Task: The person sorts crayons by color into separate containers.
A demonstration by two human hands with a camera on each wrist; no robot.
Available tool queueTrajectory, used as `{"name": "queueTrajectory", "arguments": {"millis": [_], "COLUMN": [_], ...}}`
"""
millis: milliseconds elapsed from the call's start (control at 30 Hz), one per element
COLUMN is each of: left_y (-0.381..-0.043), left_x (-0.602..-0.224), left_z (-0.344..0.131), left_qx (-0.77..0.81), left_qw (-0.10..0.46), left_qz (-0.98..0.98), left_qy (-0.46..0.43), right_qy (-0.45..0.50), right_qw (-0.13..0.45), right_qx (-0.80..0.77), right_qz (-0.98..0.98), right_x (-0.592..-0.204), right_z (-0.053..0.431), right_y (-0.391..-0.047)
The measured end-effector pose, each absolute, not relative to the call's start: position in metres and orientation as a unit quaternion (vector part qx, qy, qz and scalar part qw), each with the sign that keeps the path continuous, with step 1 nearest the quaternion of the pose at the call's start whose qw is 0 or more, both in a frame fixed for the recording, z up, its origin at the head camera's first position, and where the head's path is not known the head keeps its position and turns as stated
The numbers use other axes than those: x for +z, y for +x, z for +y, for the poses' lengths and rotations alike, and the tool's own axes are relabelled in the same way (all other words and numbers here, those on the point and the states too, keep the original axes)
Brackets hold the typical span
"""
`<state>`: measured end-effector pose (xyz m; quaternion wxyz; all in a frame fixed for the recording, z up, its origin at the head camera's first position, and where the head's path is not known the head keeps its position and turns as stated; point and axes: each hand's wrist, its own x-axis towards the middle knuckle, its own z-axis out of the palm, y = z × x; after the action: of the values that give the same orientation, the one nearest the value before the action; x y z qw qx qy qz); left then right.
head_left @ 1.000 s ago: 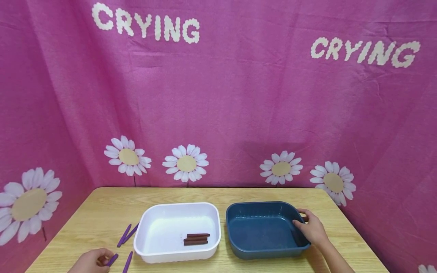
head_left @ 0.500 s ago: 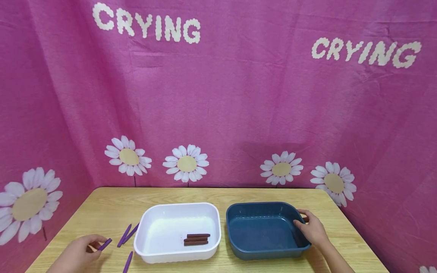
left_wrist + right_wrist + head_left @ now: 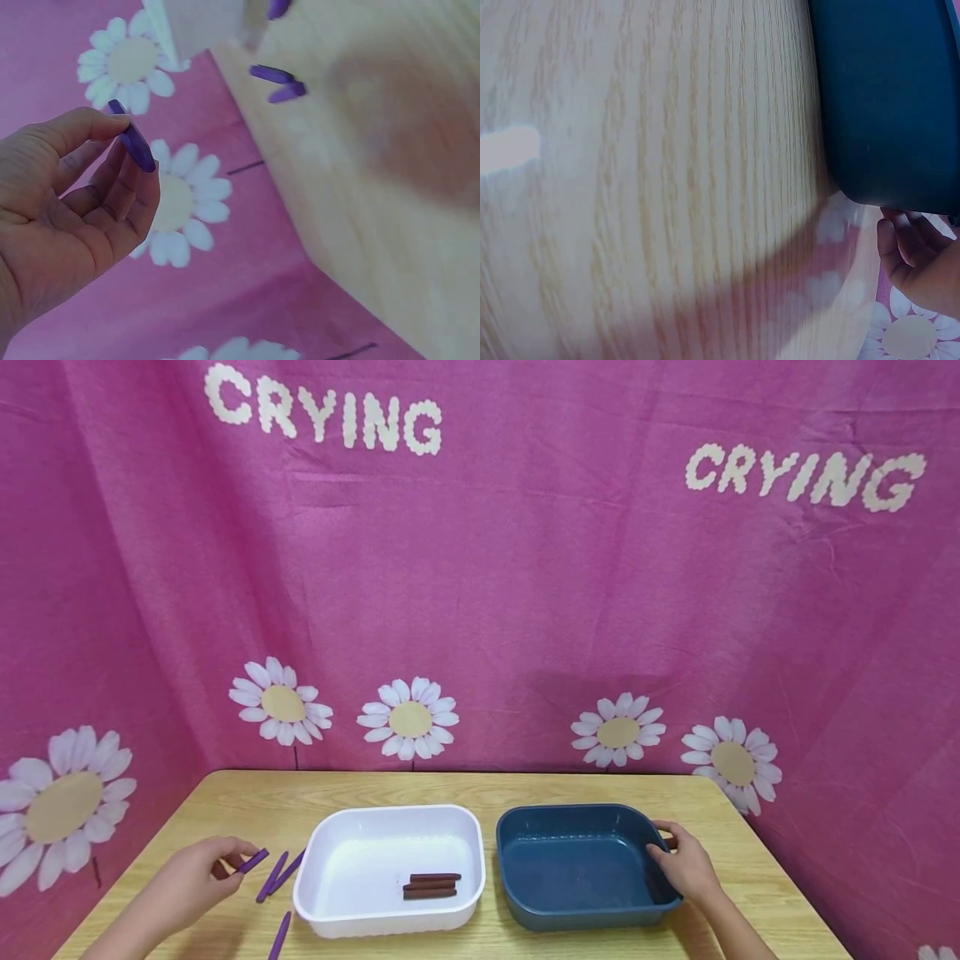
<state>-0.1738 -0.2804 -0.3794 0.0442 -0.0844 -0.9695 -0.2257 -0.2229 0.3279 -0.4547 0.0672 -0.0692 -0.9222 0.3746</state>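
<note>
My left hand (image 3: 191,878) pinches a purple crayon (image 3: 253,861) between thumb and fingertips, raised above the table's left side. In the left wrist view the same crayon (image 3: 136,145) slants across the fingertips. Two more purple crayons (image 3: 272,877) lie close together just right of that hand, and another crayon (image 3: 281,935) lies nearer the front edge. At the right end of the dark blue tub (image 3: 588,917), my right hand (image 3: 690,867) grips the rim, thumb over the inside and fingers outside. The right wrist view has this hand (image 3: 919,259) at the tub's corner.
A white tub (image 3: 390,924) stands left of the blue one, with several brown crayons (image 3: 430,892) lying in its right front part. Both tubs rest on a wood-grain table (image 3: 450,783). Behind it hangs a pink cloth (image 3: 480,610) printed with daisies and lettering.
My left hand has lifted the purple crayon from near the front edge, moving left, then up and forward to beside the two loose crayons. The right hand stays on the blue tub's rim.
</note>
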Motion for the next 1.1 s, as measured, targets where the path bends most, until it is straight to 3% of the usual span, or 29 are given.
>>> {"name": "queueTrajectory", "arguments": {"millis": [867, 1100], "left_y": [-0.196, -0.206], "left_x": [-0.341, -0.333], "left_z": [-0.184, -0.16], "left_qx": [-0.231, -0.239], "left_qw": [0.076, 0.05], "left_qz": [-0.938, -0.936], "left_qy": [-0.245, -0.255], "right_qy": [-0.074, -0.074], "right_qw": [0.066, 0.065], "right_qx": [0.377, 0.376], "right_qz": [-0.921, -0.921], "right_x": [-0.457, -0.457], "right_z": [0.329, 0.328], "right_y": [-0.224, -0.224]}}
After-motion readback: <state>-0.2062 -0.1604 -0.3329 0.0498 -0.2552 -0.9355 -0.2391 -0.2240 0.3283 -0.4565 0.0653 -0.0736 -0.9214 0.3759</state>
